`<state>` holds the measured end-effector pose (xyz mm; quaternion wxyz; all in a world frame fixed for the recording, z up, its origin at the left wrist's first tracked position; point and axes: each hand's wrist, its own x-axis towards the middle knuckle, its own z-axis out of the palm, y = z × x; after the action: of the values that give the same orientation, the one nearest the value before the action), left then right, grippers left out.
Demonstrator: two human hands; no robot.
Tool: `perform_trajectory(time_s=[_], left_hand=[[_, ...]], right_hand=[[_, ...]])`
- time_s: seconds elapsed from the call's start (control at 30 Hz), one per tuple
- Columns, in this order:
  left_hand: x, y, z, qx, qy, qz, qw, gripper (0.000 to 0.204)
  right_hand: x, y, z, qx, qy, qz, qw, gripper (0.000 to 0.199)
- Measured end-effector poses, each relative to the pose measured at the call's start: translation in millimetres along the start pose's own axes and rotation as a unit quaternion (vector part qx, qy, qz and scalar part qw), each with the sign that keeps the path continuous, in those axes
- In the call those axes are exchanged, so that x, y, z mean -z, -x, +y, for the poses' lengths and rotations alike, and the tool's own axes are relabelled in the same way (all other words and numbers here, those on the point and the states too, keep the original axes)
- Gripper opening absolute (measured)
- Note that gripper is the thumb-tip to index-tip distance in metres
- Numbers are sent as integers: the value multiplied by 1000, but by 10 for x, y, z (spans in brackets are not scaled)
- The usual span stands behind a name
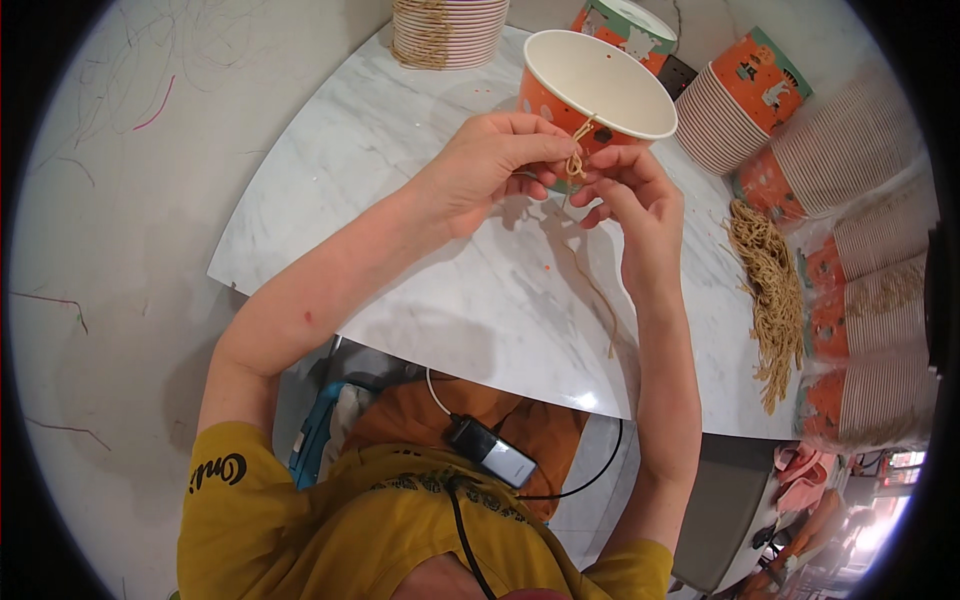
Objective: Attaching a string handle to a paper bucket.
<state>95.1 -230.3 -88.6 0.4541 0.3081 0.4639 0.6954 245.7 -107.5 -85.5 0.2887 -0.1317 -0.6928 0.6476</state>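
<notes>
Tan cord (575,166) is bunched in a small loop or loose knot between the two hands, just in front of an orange paper tub (602,78) that stands towards the far edge of the marbled counter (330,190). Its loose tail trails down towards the near edge; whether that end lies on the surface or hangs above it, I cannot tell.

The left grip (484,172) is closed, thumb and forefinger pinching the cord at the top of the loop. The right grip (648,205) is partly curled, its fingertips at the lower side of the loop; whether they pinch it firmly, I cannot tell.

The step in hand looks like tying or working loose a knot, and I cannot say which. The next move seems to call for a steady left pinch while the right fingertips take one strand and draw it through without snagging.

A bundle of similar cords (768,300) lies by the counter's right edge, beside wrapped stacks of tubs (885,300).
</notes>
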Motion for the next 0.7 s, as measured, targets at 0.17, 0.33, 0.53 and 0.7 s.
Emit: perform_trajectory(time_s=[0.17, 0.33, 0.53, 0.7], left_hand=[[45, -20, -28, 5, 35, -8, 999, 13], [-18, -7, -38, -3, 41, 5, 999, 11], [-22, 17, -39, -20, 21, 13, 999, 10], [-2, 0, -19, -15, 27, 11, 999, 11]], right_hand=[[-89, 48, 19, 114, 74, 4, 991, 19], [-219, 78, 75, 211, 240, 46, 946, 18], [-259, 76, 211, 202, 233, 87, 947, 8], [-258, 103, 180, 132, 157, 73, 976, 9]])
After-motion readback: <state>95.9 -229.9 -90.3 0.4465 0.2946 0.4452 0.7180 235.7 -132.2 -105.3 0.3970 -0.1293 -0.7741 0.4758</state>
